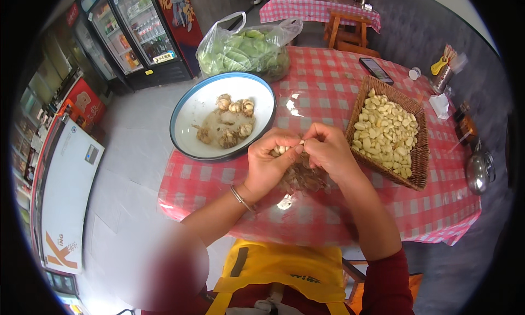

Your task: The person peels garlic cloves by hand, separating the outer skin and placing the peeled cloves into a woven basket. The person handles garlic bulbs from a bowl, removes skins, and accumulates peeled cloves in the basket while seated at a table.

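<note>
Both hands meet mid-table: left hand [270, 162] cups a garlic bulb [282, 149], right hand [328, 151] pinches at a clove. Skins [303, 177] heap just below them. Basket [420, 156] at 3 o'clock looks well filled with peeled cloves [385, 133]; bowl [191, 104] at 10 holds several whole bulbs [232, 122], so plenty left. Table edge runs close under the wrists; open cloth at 12 o'clock

Clear plastic bag [249, 49] of green leaves at the far edge of the bench [328, 216], knotted at top. Dark phone [375, 68], screen unlit, flat on the bench beyond the basket. Two glass-door fridges [136, 33] at left rear, small white label [164, 56] on one door. Red poster panel [178, 14] beside them. White and orange chest-freezer lid [68, 200] with orange lettering at lower left.
</note>
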The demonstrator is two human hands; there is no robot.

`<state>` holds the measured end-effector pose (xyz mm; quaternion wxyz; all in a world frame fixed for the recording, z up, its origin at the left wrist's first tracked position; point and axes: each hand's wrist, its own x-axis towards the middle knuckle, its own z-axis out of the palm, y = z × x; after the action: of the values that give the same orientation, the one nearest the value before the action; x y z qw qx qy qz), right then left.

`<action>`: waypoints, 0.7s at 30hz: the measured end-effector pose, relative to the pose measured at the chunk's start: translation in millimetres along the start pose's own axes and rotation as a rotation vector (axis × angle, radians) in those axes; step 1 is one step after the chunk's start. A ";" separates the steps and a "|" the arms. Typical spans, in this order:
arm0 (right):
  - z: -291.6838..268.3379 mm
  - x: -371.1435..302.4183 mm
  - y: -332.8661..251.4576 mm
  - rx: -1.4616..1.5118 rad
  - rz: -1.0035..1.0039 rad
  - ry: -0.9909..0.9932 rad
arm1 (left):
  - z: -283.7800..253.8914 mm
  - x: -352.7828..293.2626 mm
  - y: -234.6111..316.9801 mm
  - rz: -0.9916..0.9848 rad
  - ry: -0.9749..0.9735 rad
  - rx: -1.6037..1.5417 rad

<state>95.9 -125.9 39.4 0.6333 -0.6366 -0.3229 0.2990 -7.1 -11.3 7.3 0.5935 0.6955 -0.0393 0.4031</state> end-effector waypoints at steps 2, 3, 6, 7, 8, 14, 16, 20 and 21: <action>2.7 -0.4 -2.0 0.066 0.021 0.026 | 0.4 1.0 0.3 -0.090 0.023 -0.062; 3.7 -1.0 -2.0 0.096 0.035 0.037 | 1.1 0.2 -0.1 -0.139 0.040 -0.096; 3.4 1.4 5.9 0.126 -0.055 0.077 | 1.5 1.5 -1.4 -0.147 0.059 -0.014; 2.8 0.3 5.4 0.085 -0.065 0.090 | 1.4 2.0 -1.7 -0.138 0.061 0.025; 2.0 -0.7 2.4 0.045 -0.074 0.103 | 1.4 2.1 -2.6 -0.125 0.065 0.046; -0.4 3.8 10.6 -0.168 -0.187 0.144 | 2.8 1.7 3.2 -0.249 0.085 0.141; -1.2 4.8 10.2 -0.187 -0.183 0.141 | 3.3 2.1 3.7 -0.309 0.086 0.090; 2.9 1.6 6.5 -0.075 -0.104 0.113 | 3.7 -0.1 -0.2 -0.291 0.087 0.024; 3.6 1.7 6.5 -0.046 -0.090 0.103 | 4.9 0.1 0.2 -0.281 0.095 0.007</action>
<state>94.3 -122.3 32.9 0.6469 -0.6504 -0.3253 0.2295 -4.6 -15.5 7.7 0.6430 0.6763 0.0878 0.3485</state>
